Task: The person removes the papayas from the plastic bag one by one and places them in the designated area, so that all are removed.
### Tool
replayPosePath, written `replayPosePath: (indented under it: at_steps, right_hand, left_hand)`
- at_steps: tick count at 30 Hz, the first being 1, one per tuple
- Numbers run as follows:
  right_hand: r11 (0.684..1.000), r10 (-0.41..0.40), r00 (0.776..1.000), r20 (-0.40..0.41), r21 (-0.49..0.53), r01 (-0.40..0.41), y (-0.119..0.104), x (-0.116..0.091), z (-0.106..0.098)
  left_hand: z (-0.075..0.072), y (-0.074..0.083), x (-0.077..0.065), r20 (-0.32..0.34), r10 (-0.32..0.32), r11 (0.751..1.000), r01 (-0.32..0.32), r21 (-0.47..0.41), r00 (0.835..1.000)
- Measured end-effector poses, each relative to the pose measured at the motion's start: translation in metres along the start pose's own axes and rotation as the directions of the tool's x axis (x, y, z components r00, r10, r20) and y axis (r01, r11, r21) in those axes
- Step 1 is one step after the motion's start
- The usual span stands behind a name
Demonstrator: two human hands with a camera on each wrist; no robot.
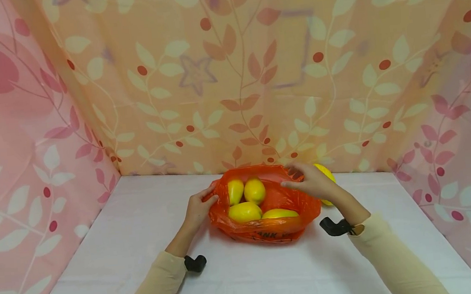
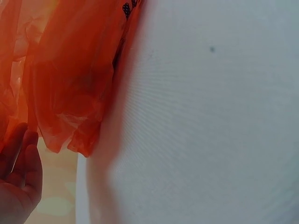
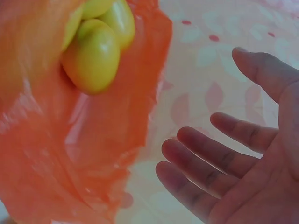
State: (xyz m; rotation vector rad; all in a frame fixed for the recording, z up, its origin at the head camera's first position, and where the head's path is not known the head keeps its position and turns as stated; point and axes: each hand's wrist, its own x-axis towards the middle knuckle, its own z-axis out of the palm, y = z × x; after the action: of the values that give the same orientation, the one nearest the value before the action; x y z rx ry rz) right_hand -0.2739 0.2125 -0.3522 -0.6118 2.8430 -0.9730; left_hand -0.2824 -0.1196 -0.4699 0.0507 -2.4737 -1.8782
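An orange-red plastic bag [image 1: 264,235] with dark print lies on the table with its mouth spread open. Several smooth yellow fruits that look like mangoes [image 1: 244,212] are inside; the right wrist view shows one mango [image 3: 92,58] close up. My left hand [image 1: 198,210] pinches the bag's left rim between thumb and fingers; only part of this left hand [image 2: 21,177] appears in the left wrist view. Over the bag's right side, my right hand [image 1: 312,181] hovers with fingers spread and nothing in them. Behind it sits another yellow fruit [image 1: 324,172], partly hidden by the hand.
A white cloth [image 1: 142,239] covers the table. Floral curtains [image 1: 229,73] close in the back and both sides. Dark wrist cameras [image 1: 335,226] sit by the cuffs of the beige sleeves [image 1: 396,259].
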Motion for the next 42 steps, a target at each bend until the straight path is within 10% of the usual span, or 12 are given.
replayPosePath:
  at_steps: [22,42]
  right_hand:
    - [0.992,0.020,0.953,0.302,-0.127,0.019,0.007,0.004,0.053]
    - [0.982,0.084,0.919,0.385,-0.191,-0.010,0.004,-0.001,0.066]
  left_hand:
    - [0.002,-0.001,-0.001,-0.001,0.008,1.000,-0.008,-0.010,1.000]
    - [0.001,-0.003,-0.002,-0.002,0.017,1.000,-0.017,0.003,1.000]
